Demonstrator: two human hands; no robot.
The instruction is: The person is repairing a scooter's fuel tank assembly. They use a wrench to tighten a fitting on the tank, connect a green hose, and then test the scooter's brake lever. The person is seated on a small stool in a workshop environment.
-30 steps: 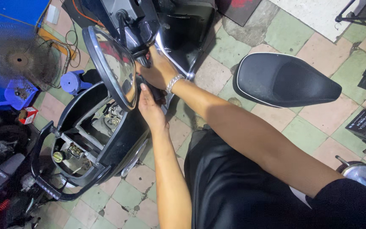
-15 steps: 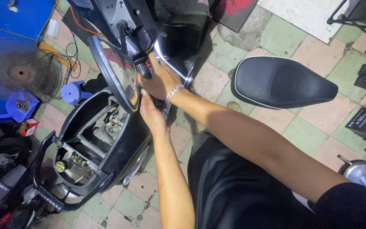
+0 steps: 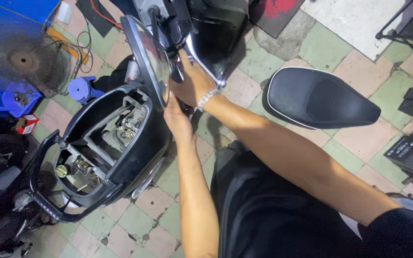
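Note:
A black scooter (image 3: pixel 137 157) stands with its seat off, so the open engine bay (image 3: pixel 115 131) shows. A round mirror (image 3: pixel 148 59) on the handlebar juts toward me. My left hand (image 3: pixel 178 119) reaches up beside the mirror's lower edge at the scooter's front inner panel, its fingertips hidden behind the mirror. My right hand (image 3: pixel 193 85), with a bead bracelet on the wrist, presses on the same panel just below a chrome trim strip (image 3: pixel 202 56). Whether either hand holds anything is hidden.
The detached black seat (image 3: pixel 321 98) lies on the tiled floor at right. A floor fan (image 3: pixel 22 59) and blue bins stand at left, with a blue stool (image 3: pixel 83 88) near the scooter. More scooter parts lie at bottom left. My black-clad lap (image 3: pixel 273 215) fills the bottom.
Both hands stay at the same spot under the mirror. Only the view has shifted slightly, moving the scooter a little right in the frame.

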